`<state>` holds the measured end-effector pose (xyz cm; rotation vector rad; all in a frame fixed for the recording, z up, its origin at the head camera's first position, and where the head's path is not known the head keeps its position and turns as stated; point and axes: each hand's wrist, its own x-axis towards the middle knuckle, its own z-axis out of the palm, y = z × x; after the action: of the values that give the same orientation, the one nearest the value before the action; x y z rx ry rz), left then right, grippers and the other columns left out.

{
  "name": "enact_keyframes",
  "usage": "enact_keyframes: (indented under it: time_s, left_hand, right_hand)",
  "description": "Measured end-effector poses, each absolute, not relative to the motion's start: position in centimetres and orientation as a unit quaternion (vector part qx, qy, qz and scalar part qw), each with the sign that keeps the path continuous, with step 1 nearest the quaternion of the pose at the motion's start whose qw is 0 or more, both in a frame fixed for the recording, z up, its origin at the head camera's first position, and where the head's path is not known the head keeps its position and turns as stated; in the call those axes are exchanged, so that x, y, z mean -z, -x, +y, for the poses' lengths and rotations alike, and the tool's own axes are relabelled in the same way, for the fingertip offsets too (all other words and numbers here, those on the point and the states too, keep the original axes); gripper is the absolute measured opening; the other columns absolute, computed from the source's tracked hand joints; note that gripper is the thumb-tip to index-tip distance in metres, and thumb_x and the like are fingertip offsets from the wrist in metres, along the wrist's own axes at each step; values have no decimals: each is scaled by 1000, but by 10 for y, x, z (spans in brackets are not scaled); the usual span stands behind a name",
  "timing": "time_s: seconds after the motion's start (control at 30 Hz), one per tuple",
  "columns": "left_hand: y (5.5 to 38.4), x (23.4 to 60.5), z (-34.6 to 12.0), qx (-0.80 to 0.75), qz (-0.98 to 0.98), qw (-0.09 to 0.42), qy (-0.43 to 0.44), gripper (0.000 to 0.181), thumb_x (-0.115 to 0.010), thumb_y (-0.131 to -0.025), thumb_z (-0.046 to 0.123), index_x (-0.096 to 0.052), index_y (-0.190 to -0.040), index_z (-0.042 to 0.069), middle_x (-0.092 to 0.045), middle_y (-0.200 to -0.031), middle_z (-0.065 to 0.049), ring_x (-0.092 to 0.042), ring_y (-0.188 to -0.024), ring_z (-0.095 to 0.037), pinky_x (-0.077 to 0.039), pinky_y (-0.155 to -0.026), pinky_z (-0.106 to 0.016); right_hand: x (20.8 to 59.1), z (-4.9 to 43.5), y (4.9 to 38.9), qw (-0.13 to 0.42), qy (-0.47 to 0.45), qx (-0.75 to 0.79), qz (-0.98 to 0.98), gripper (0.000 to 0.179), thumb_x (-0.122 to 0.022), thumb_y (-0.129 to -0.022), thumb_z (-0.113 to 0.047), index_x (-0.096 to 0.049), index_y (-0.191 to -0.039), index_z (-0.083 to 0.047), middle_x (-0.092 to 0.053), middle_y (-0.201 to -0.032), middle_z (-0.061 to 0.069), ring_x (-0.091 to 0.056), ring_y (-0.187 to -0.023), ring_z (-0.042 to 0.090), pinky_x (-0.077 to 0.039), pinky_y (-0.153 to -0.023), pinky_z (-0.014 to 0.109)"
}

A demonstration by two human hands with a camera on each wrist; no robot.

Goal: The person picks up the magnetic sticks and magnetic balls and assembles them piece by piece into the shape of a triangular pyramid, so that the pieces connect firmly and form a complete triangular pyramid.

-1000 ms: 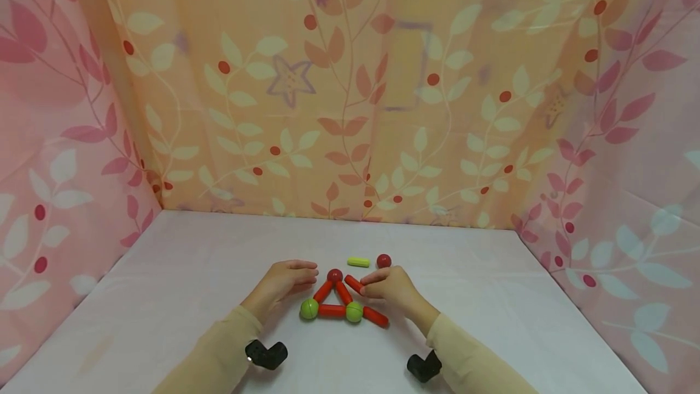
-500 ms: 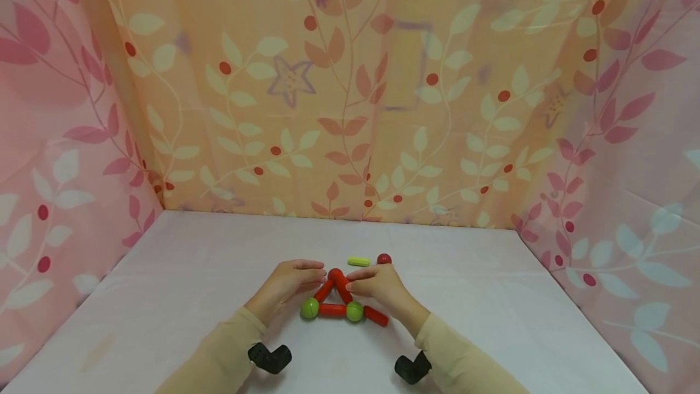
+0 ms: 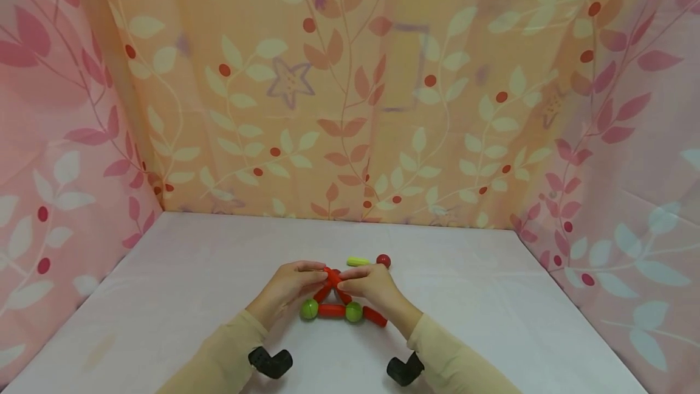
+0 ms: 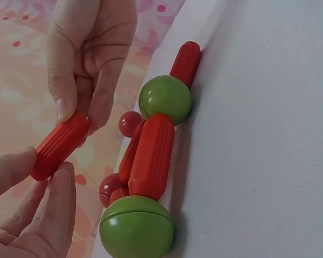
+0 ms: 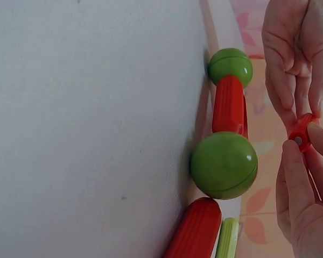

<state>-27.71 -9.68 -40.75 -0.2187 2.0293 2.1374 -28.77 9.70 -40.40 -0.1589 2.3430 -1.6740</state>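
Two green balls [image 3: 308, 309], two hands [image 3: 284, 284] pinching one red rod [image 4: 59, 145]

Both forearms reach forward in pale sleeves (a dark wrist mount under each) and angle inward. The left hand [image 3: 288, 285] and right hand [image 3: 374, 284] meet at the middle, fingertips nearly touching, fingers [image 4: 62, 64] curled in a pinch.

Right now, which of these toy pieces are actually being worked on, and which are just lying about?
Being worked on:
- red rod, pinched by both the left hand and right hand
- triangle of red rods joined by two green balls and a red ball at the top

Lying about:
- yellow-green rod
- loose red ball
- both on the white table
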Motion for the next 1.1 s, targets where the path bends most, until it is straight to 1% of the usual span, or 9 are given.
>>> enact_keyframes:
  time_s: [0.13, 0.2, 0.33, 0.47, 0.63, 0.77, 0.9, 1.0, 1.1]
  left_hand:
    - [277, 409, -96, -724, 680, 93, 76, 31, -73, -89, 9, -67, -116, -6, -70, -115, -19, -72, -93, -21, -58, -88, -36]
    - [276, 409, -96, -725, 678, 93, 79, 31, -73, -89, 10, -67, -115, -5, -70, -115, -19, -72, -91, -20, -59, -87, -35]
    - [276, 409, -97, -724, 678, 95, 86, 36, -74, -89, 16, -65, -118, -4, -70, -116, -18, -72, -89, -18, -59, -85, -32]
    - [274, 408, -97, -722, 680, 91, 93, 39, -74, -89, 19, -64, -119, -3, -70, -114, -17, -72, -86, -18, -60, -82, -30]
    - [272, 409, -96, -715, 690, 78, 83, 35, -75, -89, 19, -65, -116, -1, -72, -111, -16, -73, -88, -21, -59, -86, -36]
    - [272, 410, -97, -702, 705, 67, 74, 35, -75, -89, 20, -66, -115, 0, -71, -113, -16, -73, -93, -23, -57, -92, -42]
    - [271, 411, -97, -694, 714, 58, 69, 32, -73, -90, 17, -66, -116, -1, -71, -113, -16, -72, -94, -23, -57, -92, -41]
    - [270, 411, -98, -695, 714, 51, 64, 30, -72, -91, 15, -66, -116, -1, -71, -111, -15, -71, -95, -22, -58, -90, -39]
    - [270, 411, -99, -692, 718, 49, 59, 30, -72, -91, 16, -67, -116, -1, -71, -110, -13, -70, -94, -21, -58, -90, -39]
  right_hand:
    - [404, 95, 287, 133, 51, 586, 798, 27, -76, -88, -21, -76, -110, -6, -75, -110, 9, -71, -93, 16, -58, -89, 35]
    - [405, 95, 287, 134, 54, 594, 791, 27, -76, -88, -21, -75, -111, -6, -75, -110, 9, -72, -94, 16, -58, -89, 35]
    - [406, 94, 287, 134, 60, 611, 778, 27, -74, -89, -19, -74, -112, -4, -74, -112, 10, -72, -98, 18, -58, -90, 35]
    - [406, 92, 285, 129, 59, 608, 781, 27, -75, -89, -20, -75, -111, -5, -74, -111, 8, -72, -97, 17, -58, -90, 35]
    - [408, 89, 284, 123, 64, 600, 788, 25, -76, -88, -19, -76, -109, -6, -74, -109, 7, -69, -92, 14, -58, -89, 34]
    - [410, 87, 283, 119, 69, 600, 788, 24, -76, -87, -19, -76, -107, -6, -74, -107, 7, -68, -87, 14, -59, -85, 33]
    - [411, 85, 281, 124, 67, 603, 785, 24, -76, -87, -18, -76, -107, -6, -74, -105, 7, -68, -85, 17, -59, -81, 33]
    - [410, 85, 280, 128, 66, 603, 784, 24, -75, -87, -19, -76, -107, -6, -75, -105, 7, -69, -86, 17, -59, -82, 32]
    - [410, 84, 279, 129, 64, 603, 784, 24, -76, -88, -19, -76, -107, -6, -75, -103, 7, -69, -86, 17, -59, -82, 32]
